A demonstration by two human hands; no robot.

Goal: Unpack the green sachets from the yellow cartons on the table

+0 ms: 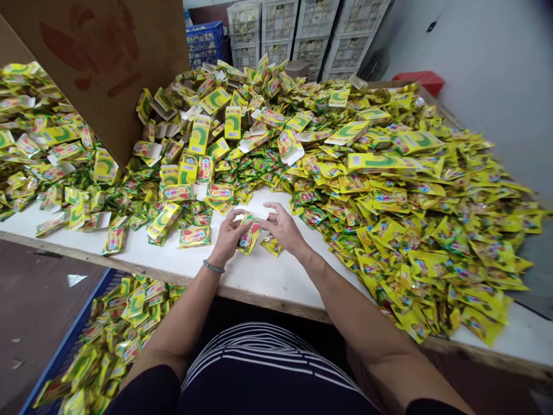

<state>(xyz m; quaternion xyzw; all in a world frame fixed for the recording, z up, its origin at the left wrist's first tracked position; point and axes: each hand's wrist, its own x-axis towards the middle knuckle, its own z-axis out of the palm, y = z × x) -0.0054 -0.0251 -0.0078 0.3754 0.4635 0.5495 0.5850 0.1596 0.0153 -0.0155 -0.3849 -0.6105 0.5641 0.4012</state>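
Observation:
A small yellow-and-green candy box point(249, 237) with a red fruit print stands tilted over the white tabletop. My left hand point(228, 235) grips it from the left side, thumb across its front. My right hand point(283, 229) pinches at the box's upper end with thumb and forefinger, the other fingers raised apart; whether a flap is between them is too small to tell. Just under my right hand a yellow sachet point(271, 245) lies on the table. Another printed box point(194, 236) lies flat to the left of my left hand.
Sachets point(415, 230) are heaped along the right side of the table point(298, 282). Boxes, some with open flaps, pile up behind and left, beside a cardboard carton point(108, 63). A blue crate point(73, 334) of boxes stands below at left. White crates point(279, 23) are stacked behind.

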